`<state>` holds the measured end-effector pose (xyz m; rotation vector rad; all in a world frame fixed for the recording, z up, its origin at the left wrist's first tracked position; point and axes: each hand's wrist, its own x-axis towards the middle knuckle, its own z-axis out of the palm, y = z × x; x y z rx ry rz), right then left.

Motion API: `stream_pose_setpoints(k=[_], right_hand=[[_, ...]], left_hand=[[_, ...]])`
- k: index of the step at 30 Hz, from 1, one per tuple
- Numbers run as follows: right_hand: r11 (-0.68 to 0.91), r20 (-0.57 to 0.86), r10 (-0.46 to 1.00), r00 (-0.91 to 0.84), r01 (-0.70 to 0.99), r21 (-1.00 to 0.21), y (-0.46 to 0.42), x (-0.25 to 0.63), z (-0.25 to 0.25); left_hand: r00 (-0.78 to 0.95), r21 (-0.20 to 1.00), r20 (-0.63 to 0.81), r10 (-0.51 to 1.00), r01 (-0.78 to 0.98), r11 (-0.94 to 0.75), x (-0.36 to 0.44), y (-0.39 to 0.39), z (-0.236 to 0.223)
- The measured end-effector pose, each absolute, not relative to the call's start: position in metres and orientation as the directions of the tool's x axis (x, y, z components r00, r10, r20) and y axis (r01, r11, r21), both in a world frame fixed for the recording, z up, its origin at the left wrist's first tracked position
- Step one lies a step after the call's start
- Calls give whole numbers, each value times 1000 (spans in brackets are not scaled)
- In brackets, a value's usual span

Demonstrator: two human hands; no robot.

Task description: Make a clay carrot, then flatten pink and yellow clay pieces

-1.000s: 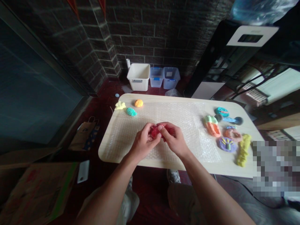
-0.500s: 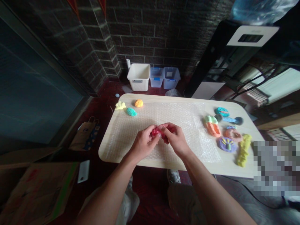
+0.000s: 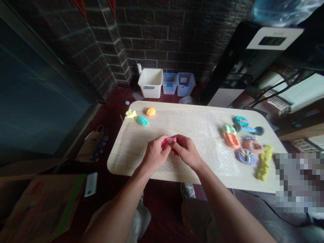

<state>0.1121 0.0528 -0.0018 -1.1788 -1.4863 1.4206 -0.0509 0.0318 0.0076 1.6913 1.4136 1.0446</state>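
Note:
Between my hands, above the table's front half, is a lump of red-pink modelling clay (image 3: 165,141). My left hand (image 3: 157,151) has its fingers closed around the clay's left side. From the right, my right hand (image 3: 184,148) pinches the same lump with thumb and fingers; part of the clay is hidden behind them. Under both hands lies a sheet of bubble wrap (image 3: 199,135). At the far left of the table sit a pale yellow clay lump (image 3: 131,114), a green clay lump (image 3: 143,120) and an orange clay ball (image 3: 151,111).
On the right of the table (image 3: 182,105) lie shaped clay pieces: a teal disc (image 3: 241,120), a blue-grey dumbbell (image 3: 249,129), an orange-green piece (image 3: 231,138), a purple disc (image 3: 246,157) and a yellow strip (image 3: 265,162). Beyond stand a white bin (image 3: 151,91) and a water dispenser (image 3: 227,60).
The fingers have shifted on the red-pink clay, and its visible shape has changed, with a lighter pink edge now showing on top. The pieces on the table have stayed in place.

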Motion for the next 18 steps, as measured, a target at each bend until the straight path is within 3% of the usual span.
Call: stream_pose_setpoints(k=[13,18], right_hand=[[-95,-109,961,-255,67,-993,55,112,3],[50,-13,965,-260,235,-971,54,116,2]], left_hand=[[105,923,135,985,347,-164,-55,36,0],[48,985,85,995,149,-91,-52,38,-6]])
